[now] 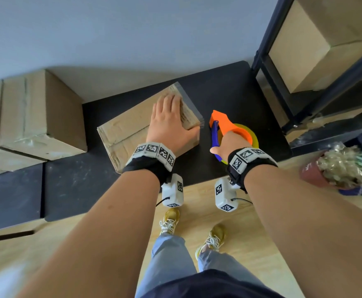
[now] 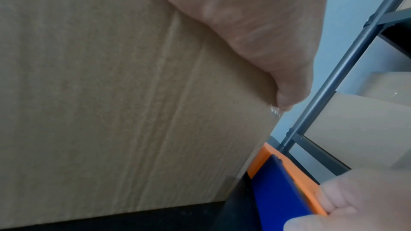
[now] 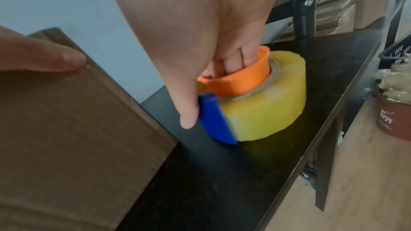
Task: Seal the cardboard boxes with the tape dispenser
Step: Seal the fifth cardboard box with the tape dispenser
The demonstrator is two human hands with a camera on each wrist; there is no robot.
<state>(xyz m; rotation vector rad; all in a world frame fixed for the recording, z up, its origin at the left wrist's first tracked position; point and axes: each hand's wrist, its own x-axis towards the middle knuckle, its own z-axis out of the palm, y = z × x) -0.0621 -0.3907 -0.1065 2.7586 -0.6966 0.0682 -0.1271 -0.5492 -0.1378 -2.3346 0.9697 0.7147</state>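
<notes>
1. My right hand (image 1: pixel 223 145) grips the dispenser (image 1: pixel 225 123): fingers tucked inside its orange hub, thumb along the blue blade guard. It sits on the black bench (image 1: pixel 240 89), just right of the box (image 1: pixel 132 130) and apart from it.
2. My left hand (image 1: pixel 169 121) lies flat on the box top, fingers straight, thumb hooked over the right edge. It presses and holds nothing.
3. As I judge it, the step in hand is starting or finishing a strip at this right edge. To do it well I should keep the flaps pressed shut, bring the dispenser's mouth to the side face below the edge, stick the tape (image 3: pixel 266 108) there first, then pull straight across the seam with steady tension.
4. A clear film (image 1: pixel 191 104) already juts past the box's far right edge. I should smooth it down so it doesn't wrinkle.
5. Count, near to far: one pot of scraps (image 1: pixel 337 166) on the floor at right; one dispenser with one yellowish roll; one box under my hand; at least one larger box (image 1: pixel 38 117) at far left; at least two boxes on the rack (image 1: pixel 317 50) at right.
</notes>
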